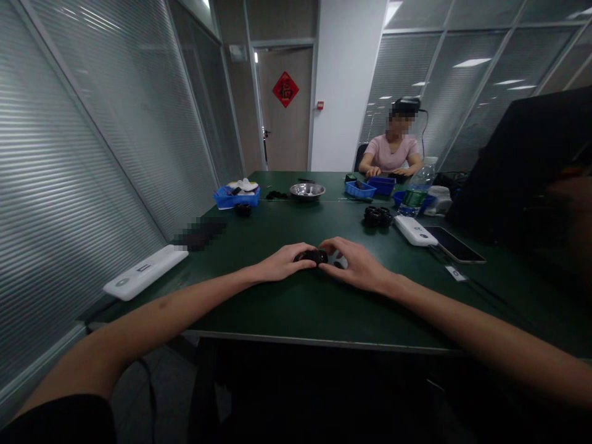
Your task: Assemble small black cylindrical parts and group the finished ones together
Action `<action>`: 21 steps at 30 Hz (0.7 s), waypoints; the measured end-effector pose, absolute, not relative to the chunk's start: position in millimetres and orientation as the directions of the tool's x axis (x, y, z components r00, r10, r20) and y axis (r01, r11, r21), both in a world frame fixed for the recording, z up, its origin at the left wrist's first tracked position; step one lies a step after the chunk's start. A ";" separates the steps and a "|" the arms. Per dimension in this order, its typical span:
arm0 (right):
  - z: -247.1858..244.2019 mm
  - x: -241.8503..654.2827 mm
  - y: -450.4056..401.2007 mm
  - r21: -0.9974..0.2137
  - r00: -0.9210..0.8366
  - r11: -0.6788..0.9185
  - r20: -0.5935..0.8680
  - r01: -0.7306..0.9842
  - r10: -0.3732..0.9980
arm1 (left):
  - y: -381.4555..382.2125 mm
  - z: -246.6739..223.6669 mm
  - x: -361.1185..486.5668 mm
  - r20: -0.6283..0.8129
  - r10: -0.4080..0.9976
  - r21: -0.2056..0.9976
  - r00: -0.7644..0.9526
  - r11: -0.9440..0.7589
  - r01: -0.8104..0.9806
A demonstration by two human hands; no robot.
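At the table's (277,314) near middle, a person's left hand (287,260) grips a black part (315,256) between thumb and fingers, apparently to steady it, while the right hand (352,261) curves half open by its right end, contact unclear.

Plain black fabric sleeve (60,419); bare arms
The sleeve ends in a smooth, curved hem (87,398) on the left arm (198,297); a small oval mark (163,304) on that forearm; right arm (462,327) bare as far as it shows; left hand (287,261) and right hand (356,264) bare too.
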State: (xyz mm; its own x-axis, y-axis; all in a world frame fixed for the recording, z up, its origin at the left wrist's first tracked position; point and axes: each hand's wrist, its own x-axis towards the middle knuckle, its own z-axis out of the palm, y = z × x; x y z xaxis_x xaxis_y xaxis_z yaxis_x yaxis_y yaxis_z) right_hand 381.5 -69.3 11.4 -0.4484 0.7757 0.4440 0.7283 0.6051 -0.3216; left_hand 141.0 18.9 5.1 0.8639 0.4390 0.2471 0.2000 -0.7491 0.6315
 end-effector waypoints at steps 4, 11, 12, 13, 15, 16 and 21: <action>10.7 383.0 -68.4 -0.370 -0.439 0.579 0.397 0.727 0.806 | 21.2 2.4 140.7 0.254 0.438 0.620 0.863 -0.758 0.202; 11.4 385.4 -68.3 -0.314 -0.500 0.651 0.443 0.691 0.744 | 19.4 4.8 139.6 0.248 0.434 0.630 0.866 -0.751 0.196; 11.1 385.6 -68.3 -0.303 -0.505 0.656 0.446 0.691 0.738 | 19.2 5.1 139.5 0.246 0.437 0.628 0.865 -0.752 0.201; 10.7 385.6 -68.1 -0.293 -0.512 0.662 0.449 0.690 0.732 | 19.2 5.2 139.5 0.246 0.439 0.626 0.864 -0.752 0.204; 9.7 385.6 -67.7 -0.283 -0.529 0.677 0.451 0.679 0.719 | 19.7 4.5 139.5 0.246 0.440 0.623 0.864 -0.755 0.207; 9.2 385.4 -67.4 -0.283 -0.537 0.685 0.453 0.671 0.712 | 20.3 3.8 139.6 0.249 0.439 0.620 0.863 -0.757 0.206; 10.2 383.0 -68.4 -0.270 -0.536 0.691 0.467 0.671 0.703 | 23.2 0.4 140.2 0.265 0.424 0.609 0.866 -0.770 0.190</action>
State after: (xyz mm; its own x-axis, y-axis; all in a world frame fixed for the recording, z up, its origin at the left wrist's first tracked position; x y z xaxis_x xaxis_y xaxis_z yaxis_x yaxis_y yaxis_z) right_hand 383.0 -68.4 10.2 -0.5362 0.7032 0.4669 0.6707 0.6908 -0.2701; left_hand 140.2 23.2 0.4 0.8661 0.4237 0.2653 0.1904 -0.7703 0.6086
